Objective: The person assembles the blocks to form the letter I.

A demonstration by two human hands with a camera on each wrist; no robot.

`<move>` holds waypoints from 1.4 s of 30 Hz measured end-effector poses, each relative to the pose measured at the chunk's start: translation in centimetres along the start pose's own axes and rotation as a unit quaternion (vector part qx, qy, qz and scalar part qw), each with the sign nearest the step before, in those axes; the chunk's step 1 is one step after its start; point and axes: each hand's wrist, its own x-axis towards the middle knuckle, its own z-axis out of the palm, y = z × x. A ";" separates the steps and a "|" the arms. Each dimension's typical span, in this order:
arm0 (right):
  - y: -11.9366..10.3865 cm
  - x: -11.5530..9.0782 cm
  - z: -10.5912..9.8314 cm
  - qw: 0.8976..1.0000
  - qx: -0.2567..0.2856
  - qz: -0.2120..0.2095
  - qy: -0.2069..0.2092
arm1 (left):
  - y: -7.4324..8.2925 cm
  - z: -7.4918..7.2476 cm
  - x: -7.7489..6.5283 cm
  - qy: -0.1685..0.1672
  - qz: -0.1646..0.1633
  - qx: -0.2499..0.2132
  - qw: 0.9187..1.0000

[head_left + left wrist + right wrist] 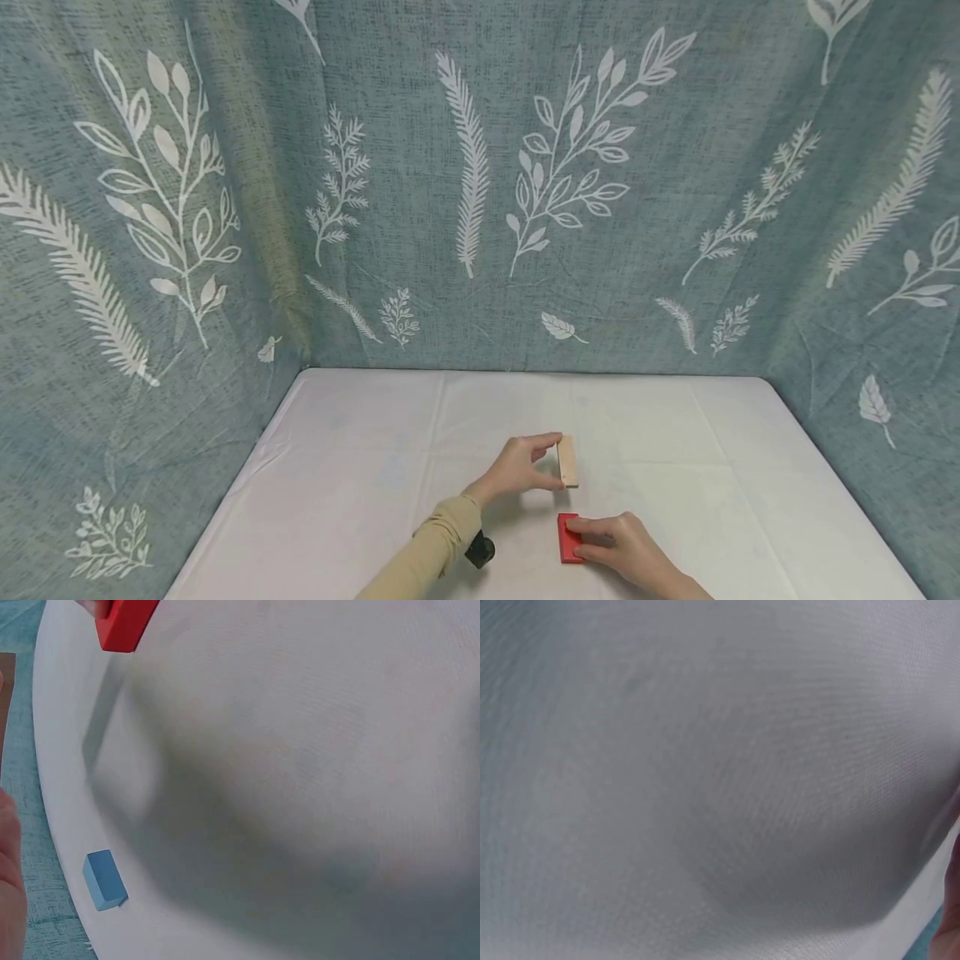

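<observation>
My left hand (517, 468) pinches a pale wooden block (567, 461) by its two ends, thumb at the near end and a finger at the far end. A shadow lies apart below it, so the block is held above the table. Nearer to me, my right hand (626, 542) grips a red block (569, 547) from its right side; whether this block touches the table I cannot tell. In the left wrist view, the red block's end (124, 630) shows at the top, and the wooden block (6, 697) is cut off at the left edge. The right wrist view shows only part of the hand (949, 919).
A small blue block (105, 880) lies on the white tablecloth near a table edge in the left wrist view; the head view does not show it. A black device (480, 551) sits at my left wrist. Leaf-patterned teal curtains (405, 167) stand around the table.
</observation>
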 end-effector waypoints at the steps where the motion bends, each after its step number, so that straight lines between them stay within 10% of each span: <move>1: 0.0 0.0 0.0 1.000 0.000 0.000 0.000 | -0.1 0.0 0.0 0.001 0.001 0.000 1.000; 42: -0.2 -0.1 -0.2 1.000 0.001 -0.016 0.005 | -1.8 1.9 -0.8 0.004 -0.038 0.030 0.999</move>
